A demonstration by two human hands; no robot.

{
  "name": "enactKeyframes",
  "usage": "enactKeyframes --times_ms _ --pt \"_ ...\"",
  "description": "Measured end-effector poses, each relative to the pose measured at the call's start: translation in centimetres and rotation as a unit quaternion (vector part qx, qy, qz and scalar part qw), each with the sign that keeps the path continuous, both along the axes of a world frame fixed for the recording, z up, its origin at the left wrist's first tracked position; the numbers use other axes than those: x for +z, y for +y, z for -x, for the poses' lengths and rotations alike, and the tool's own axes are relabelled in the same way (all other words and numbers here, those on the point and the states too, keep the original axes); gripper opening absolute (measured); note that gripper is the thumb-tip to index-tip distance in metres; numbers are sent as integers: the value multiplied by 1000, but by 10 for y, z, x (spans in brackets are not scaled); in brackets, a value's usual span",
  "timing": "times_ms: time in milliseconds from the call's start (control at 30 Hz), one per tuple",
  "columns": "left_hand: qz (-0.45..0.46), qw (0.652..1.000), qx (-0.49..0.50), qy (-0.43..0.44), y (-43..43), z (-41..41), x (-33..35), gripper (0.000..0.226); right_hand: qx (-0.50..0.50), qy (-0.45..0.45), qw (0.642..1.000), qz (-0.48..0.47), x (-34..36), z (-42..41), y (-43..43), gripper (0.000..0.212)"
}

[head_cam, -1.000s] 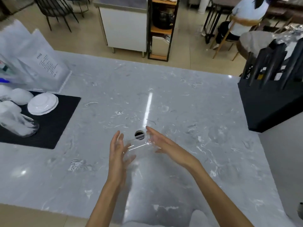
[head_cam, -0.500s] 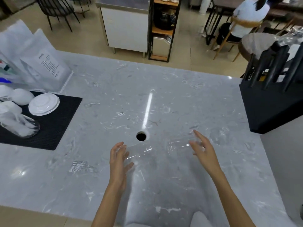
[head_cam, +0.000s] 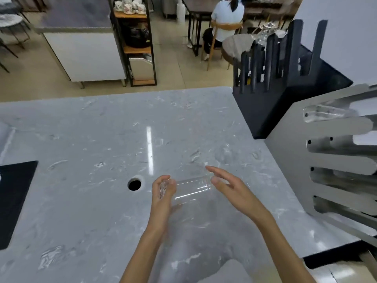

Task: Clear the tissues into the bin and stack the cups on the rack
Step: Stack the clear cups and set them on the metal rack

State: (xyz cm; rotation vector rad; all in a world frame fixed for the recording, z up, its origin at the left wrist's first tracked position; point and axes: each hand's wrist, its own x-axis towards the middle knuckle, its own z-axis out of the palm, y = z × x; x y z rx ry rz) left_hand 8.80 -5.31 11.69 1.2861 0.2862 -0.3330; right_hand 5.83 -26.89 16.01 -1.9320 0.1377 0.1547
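Note:
A clear plastic cup [head_cam: 191,187] lies sideways above the marble counter [head_cam: 85,139], and it may be more than one cup nested together. My left hand [head_cam: 164,196] is shut on its wide left end. My right hand [head_cam: 229,187] is at its right end with the fingers spread, and the thumb touches or nearly touches the cup. A round bin hole [head_cam: 134,185] opens in the counter just left of my left hand. The grey slotted rack [head_cam: 293,160] stands at the right, with another clear cup [head_cam: 326,115] lying in its top slot. No tissues are in view.
A black slotted holder [head_cam: 271,103] stands on the counter's far right corner, behind the grey rack. A black mat [head_cam: 12,201] covers the left edge. Beyond the counter are a white cabinet, a shelf unit and a seated person at a table.
The view has swung right, bringing the grey rack in and losing the dishes on the mat. My hands, apart half a second ago, have come together on the sideways cup.

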Motion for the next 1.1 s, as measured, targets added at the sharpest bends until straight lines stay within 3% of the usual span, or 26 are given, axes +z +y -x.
enactKeyframes --times_ms 67,133,167,233,367,433,500,567,700,900,967,1033,1100 --pt "2 1000 5 5 -2 -1 0 22 -58 -27 979 196 -14 -11 -32 50" --pt "6 1000 13 10 -3 0 -2 26 -93 59 912 396 -38 -17 -60 64" --pt "8 1000 18 13 -2 0 -3 25 -103 117 885 439 -49 -15 -70 69" --pt "8 999 25 19 0 2 -6 25 -123 146 891 412 -69 -6 -81 74" --pt "-6 999 33 25 8 5 -9 28 -174 46 944 276 -81 18 -88 75" --pt "-26 999 31 19 12 5 -11 30 -231 52 968 88 -69 24 -86 79" --pt "-50 998 22 2 12 4 -12 28 -247 52 963 -96 -51 31 -80 82" --pt "-61 998 -9 -16 7 3 -11 27 -198 43 968 -151 -36 34 -67 79" --pt "-30 994 -102 -14 -19 5 -8 48 -84 28 989 -119 -23 24 -5 67" --pt "14 998 -58 19 5 -22 -15 28 50 93 992 -68 -3 -25 4 58" --pt "14 999 -41 24 14 -30 -18 28 -3 44 999 22 -4 -56 -13 61" --pt "16 999 -25 38 20 -35 -21 29 -55 4 983 173 -15 -95 -37 70" --pt "14 998 -10 54 27 -39 -25 32 -66 70 948 303 -32 -131 -61 83"
